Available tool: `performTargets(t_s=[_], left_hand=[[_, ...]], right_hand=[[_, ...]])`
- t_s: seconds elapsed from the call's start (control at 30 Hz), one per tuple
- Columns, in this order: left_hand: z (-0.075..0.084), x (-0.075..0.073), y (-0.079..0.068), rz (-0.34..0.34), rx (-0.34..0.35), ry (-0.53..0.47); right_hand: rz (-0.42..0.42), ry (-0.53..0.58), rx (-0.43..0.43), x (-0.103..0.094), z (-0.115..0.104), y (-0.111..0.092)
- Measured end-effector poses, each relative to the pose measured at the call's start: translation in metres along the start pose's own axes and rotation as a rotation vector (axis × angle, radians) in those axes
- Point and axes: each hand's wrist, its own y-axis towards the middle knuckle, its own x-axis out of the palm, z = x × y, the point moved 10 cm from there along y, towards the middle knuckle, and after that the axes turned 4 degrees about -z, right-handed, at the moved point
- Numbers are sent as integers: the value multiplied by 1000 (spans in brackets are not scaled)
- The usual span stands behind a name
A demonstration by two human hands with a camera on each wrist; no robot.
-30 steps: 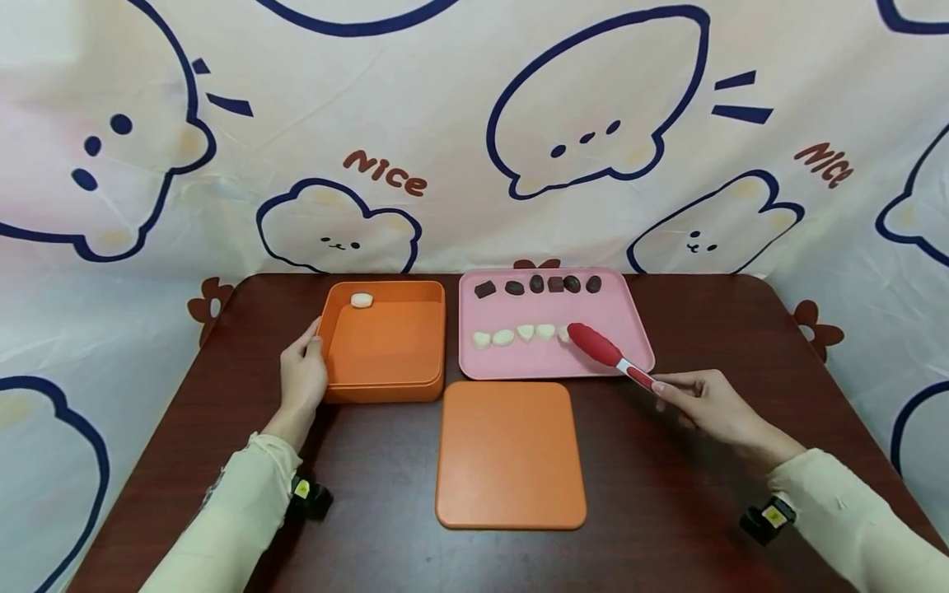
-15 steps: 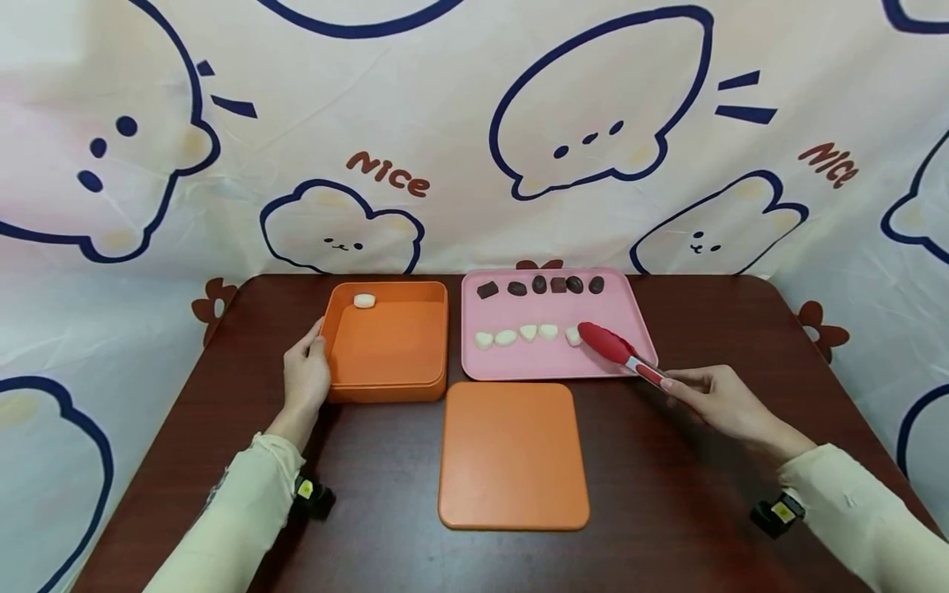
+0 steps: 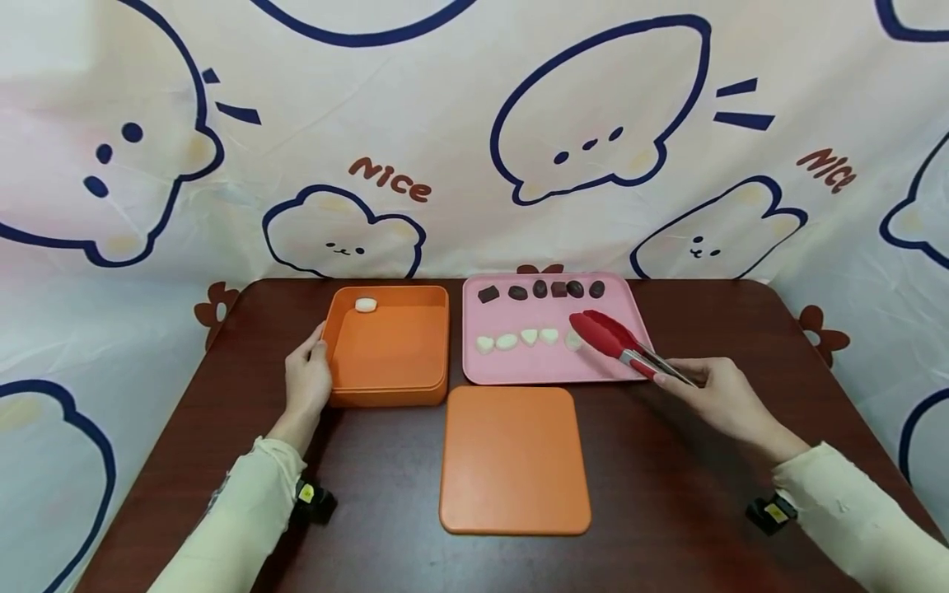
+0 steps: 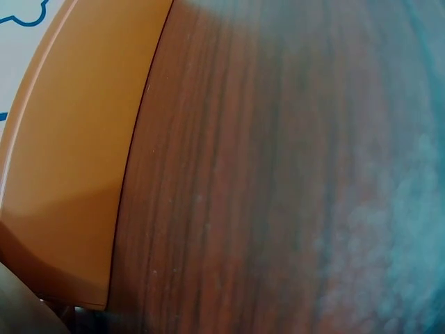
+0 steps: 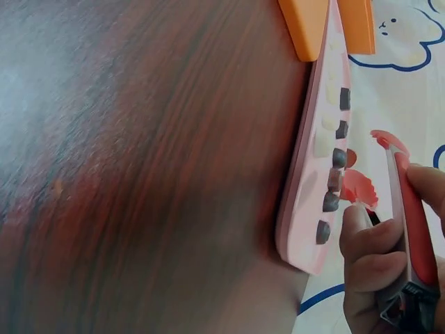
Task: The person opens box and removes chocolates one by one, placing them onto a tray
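Observation:
My left hand (image 3: 307, 379) grips the left wall of an orange square box (image 3: 389, 350), which has one white piece (image 3: 366, 305) at its back left. In my right hand (image 3: 722, 403) is a pair of tongs (image 3: 608, 336) with red heads. The heads are spread apart, with nothing visible between them in the right wrist view. They hover over the pink tray (image 3: 511, 371), partly covering the rightmost white piece (image 3: 572, 340). More white pieces (image 3: 507, 342), some heart-shaped, lie in a row to its left. Dark chocolates (image 3: 517, 292) line the tray's back.
An orange square lid (image 3: 515, 461) lies on the dark wooden table (image 3: 652, 494), in front of the tray. A printed cloth (image 3: 460, 123) hangs behind the table's back edge.
The tongs' heads were together beside the rightmost white piece and moved right. Now they are higher, farther left and spread apart. My left hand has kept its place on the box.

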Motion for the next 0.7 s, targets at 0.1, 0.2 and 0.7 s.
performTargets(t_s=[0.1, 0.2, 0.7], left_hand=[[-1, 2, -1, -11, 1, 0], [-1, 1, -1, -5, 0, 2], [2, 0, -2, 5, 17, -3]], right_hand=[[34, 7, -28, 0, -8, 0], [59, 11, -56, 2, -17, 3], [37, 32, -143, 34, -74, 32]])
